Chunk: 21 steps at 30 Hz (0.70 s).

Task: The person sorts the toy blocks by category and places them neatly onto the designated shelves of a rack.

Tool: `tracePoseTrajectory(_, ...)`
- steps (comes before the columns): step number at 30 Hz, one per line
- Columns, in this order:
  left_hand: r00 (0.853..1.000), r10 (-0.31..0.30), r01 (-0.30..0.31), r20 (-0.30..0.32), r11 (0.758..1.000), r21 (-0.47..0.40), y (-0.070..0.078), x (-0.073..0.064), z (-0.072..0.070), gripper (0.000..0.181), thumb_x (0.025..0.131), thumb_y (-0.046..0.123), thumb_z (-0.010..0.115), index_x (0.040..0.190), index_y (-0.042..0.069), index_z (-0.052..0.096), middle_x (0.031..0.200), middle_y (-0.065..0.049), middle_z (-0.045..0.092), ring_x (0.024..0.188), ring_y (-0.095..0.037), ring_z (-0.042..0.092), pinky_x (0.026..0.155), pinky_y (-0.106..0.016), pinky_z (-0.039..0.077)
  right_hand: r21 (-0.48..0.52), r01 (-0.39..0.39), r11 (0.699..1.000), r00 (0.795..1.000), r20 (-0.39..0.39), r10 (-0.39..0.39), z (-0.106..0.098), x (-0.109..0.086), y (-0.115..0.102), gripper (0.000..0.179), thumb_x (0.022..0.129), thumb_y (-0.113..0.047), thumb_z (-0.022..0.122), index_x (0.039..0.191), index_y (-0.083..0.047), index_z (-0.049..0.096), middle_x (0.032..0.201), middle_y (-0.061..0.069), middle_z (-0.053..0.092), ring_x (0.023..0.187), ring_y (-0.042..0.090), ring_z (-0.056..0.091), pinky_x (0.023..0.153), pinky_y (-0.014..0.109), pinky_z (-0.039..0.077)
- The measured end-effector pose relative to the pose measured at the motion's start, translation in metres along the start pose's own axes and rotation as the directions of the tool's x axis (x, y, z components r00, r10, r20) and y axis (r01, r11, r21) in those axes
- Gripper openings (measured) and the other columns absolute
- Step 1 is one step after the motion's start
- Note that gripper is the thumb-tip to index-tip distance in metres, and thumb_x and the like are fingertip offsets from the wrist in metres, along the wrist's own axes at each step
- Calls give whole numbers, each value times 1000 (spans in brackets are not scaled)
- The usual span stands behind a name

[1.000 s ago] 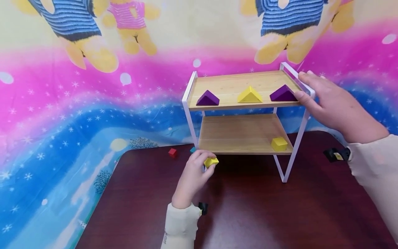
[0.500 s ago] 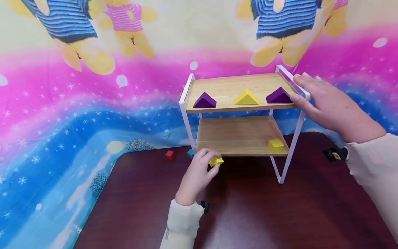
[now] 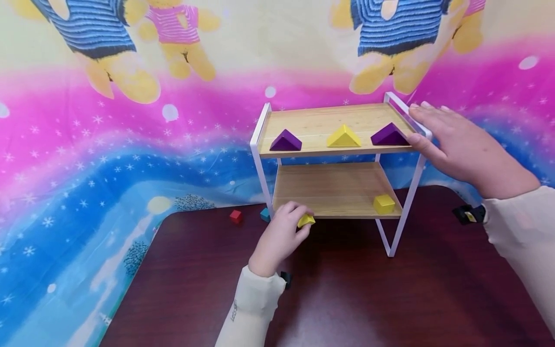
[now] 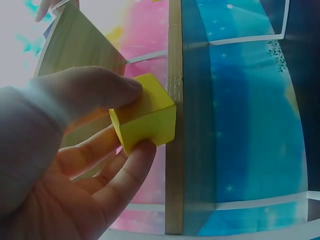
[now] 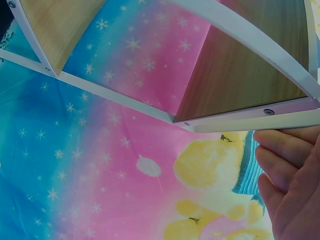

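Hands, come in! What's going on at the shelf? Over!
Left hand: pinching yellow block near lower shelf. Right hand: at top rail. Possible obstacle: yellow cube, that shelf's right end.

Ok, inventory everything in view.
Table: 1, maroon, underneath
Backdrop: 1, multicoloured, behind
Shelf unit: 1, wood, white, on table
Left wedge: 1, purple, top shelf
Middle wedge: 1, yellow, top shelf
Right wedge: 1, purple, top shelf
Shelf cube: 1, yellow, lower shelf
Held cube: 1, yellow, near lower shelf
Red cube: 1, red, table's left
Teal cube: 1, teal, by unit's left
Sleeves: 2, cream, lower frame
Wrist devices: 2, black, by sleeves
Left hand: 1, pinching held cube
Right hand: 1, at unit's top right
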State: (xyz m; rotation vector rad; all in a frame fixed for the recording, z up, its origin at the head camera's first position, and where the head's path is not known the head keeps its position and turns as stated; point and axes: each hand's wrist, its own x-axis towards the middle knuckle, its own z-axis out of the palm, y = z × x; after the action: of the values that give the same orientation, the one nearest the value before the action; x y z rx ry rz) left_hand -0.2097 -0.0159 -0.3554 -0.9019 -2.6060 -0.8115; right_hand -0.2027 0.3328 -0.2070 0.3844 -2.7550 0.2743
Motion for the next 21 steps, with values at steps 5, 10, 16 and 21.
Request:
tracePoseTrajectory(5,1000,12,-12,12,1000,20,5,5,-4,24,92,15,76,115,12,72,117,-6,66,108,-23,59,94,-32,55,-2,-16,1000,1000,6,16,1,1,-1,70,106,-44,42,163,-13,16,166,23,16,152,46,9,115,71,15)
tracePoseTrajectory(10,1000,23,-25,20,998,58,10,11,-8,25,92,16,76,116,13,71,117,-5,67,107,-22,59,94,-32,55,7,-28,1000,1000,2,28,2,1,-1,70,106,-44,42,163,-14,16,166,22,15,152,46,9,112,74,17)
tracePoseTrajectory(16,998,39,-44,53,995,88,16,23,-9,31,91,18,76,120,12,65,112,-3,70,104,-20,59,95,-30,53,10,-48,999,999,11,47,2,1,-1,70,106,-45,43,163,-17,14,167,21,12,152,46,9,107,78,22)
tracePoseTrajectory(21,996,58,-64,74,994,85,20,32,-8,32,92,18,75,121,12,64,113,-4,70,104,-20,59,96,-29,53,12,-52,999,999,16,52,1,1,-2,70,106,-45,43,163,-17,14,167,21,12,152,46,9,105,79,23)
